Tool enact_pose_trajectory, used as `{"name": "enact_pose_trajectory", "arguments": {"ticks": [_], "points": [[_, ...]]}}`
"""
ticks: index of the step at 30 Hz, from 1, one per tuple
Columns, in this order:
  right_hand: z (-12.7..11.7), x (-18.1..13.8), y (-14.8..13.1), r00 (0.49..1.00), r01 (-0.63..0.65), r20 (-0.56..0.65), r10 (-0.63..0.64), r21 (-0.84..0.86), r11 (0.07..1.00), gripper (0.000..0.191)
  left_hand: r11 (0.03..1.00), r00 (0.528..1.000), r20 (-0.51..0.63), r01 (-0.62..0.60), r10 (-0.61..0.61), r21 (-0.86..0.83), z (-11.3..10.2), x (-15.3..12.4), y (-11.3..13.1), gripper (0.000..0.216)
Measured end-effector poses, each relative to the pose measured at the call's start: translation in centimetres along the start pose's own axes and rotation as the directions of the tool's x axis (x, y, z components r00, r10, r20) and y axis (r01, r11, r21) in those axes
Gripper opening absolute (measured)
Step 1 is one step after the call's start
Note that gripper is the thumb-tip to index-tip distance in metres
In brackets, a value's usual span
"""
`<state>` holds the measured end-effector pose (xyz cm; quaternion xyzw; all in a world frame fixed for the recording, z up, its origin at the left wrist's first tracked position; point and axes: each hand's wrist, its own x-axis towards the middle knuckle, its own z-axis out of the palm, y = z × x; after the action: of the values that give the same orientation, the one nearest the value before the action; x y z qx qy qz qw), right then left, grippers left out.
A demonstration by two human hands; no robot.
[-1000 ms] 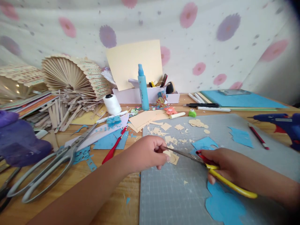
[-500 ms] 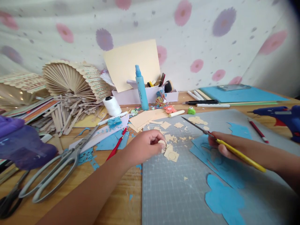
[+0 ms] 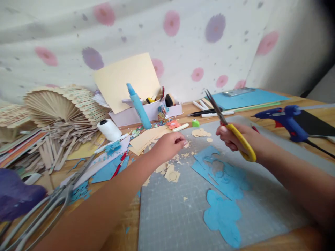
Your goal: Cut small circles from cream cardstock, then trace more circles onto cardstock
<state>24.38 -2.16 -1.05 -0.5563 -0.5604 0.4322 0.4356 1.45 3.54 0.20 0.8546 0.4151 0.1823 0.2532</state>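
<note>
White fabric printed with pink and purple flowers hangs behind your wooden table, where a grey gridded cutting mat lies before you. Your right hand is raised over the far right part of the mat, its fingers wrapped around the handles of yellow-handled scissors, whose blades point up and away from you. Your left hand is over the mat's far left part, fingers curled in toward the thumb; you cannot tell from this view whether they pinch anything. Just nearer to you than that hand lie cream paper scraps and a cream square with a drawn circle. Beyond, between your hands, sits a cluster of cream paper discs, with a small green object behind it. Closer to you are a blue sheet with cut-outs and, nearer still, a blue lobed cutout. Large grey scissors lie to your left, and a blue glue gun lies to your right.
</note>
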Motion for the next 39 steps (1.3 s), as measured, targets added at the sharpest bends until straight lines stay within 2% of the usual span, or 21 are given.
{"name": "enact_pose_trajectory", "arguments": {"ticks": [5, 8, 11, 15, 19, 23, 26, 31, 34, 39], "points": [[-0.4, 0.4, -0.3, 0.999, 0.046, -0.025, -0.046, -0.01, 0.999, 0.032, 0.974, 0.981, 0.059, -0.189, 0.183, 0.121, 1.9, 7.3, 0.8, 0.013], [-0.7, 0.5, -0.7, 0.996, 0.082, -0.042, -0.083, -0.028, 0.996, 0.033, 0.958, 0.973, 0.112, -0.22, 0.202, 0.186, 2.7, 10.5, 0.4, 0.011], [-1.1, 0.5, -1.1, 0.993, 0.106, -0.044, -0.108, -0.037, 0.994, 0.034, 0.939, 0.969, 0.158, -0.227, 0.191, 0.257, 3.0, 11.9, -0.3, 0.01], [-1.3, 0.3, -1.5, 0.992, 0.122, -0.034, -0.124, -0.044, 0.992, 0.034, 0.916, 0.977, 0.121, -0.206, 0.174, 0.345, 2.2, 11.4, -1.1, 0.017], [-0.9, -0.1, -1.7, 0.991, 0.135, -0.013, -0.136, -0.062, 0.989, 0.031, 0.91, 0.987, 0.077, -0.157, 0.139, 0.385, 0.5, 8.8, -1.4, 0.026], [-0.1, -0.5, -2.0, 0.992, 0.121, -0.013, -0.126, -0.199, 0.972, 0.031, 0.914, 0.98, 0.175, -0.15, 0.089, 0.377, -0.6, 5.6, -2.2, 0.031], [0.6, -0.6, -2.0, 0.996, 0.086, -0.007, -0.093, -0.312, 0.946, 0.034, 0.92, 0.972, 0.219, -0.157, 0.081, 0.36, -0.8, 4.3, -3.0, 0.035], [1.4, -0.6, -1.4, 1.0, 0.029, 0.016, -0.024, -0.441, 0.897, 0.035, 0.937, 0.958, 0.27, -0.178, 0.095, 0.302, -0.6, 4.5, -4.3, 0.034], [1.6, -0.3, -0.6, 0.999, 0.006, 0.034, 0.012, -0.48, 0.877, 0.034, 0.941, 0.962, 0.252, -0.179, 0.106, 0.287, -0.3, 4.8, -4.6, 0.036], [1.9, 0.3, 0.5, 0.997, 0.01, 0.072, 0.03, -0.501, 0.866, 0.037, 0.954, 0.971, 0.22, -0.155, 0.098, 0.256, 0.2, 5.2, -4.5, 0.026]]}}
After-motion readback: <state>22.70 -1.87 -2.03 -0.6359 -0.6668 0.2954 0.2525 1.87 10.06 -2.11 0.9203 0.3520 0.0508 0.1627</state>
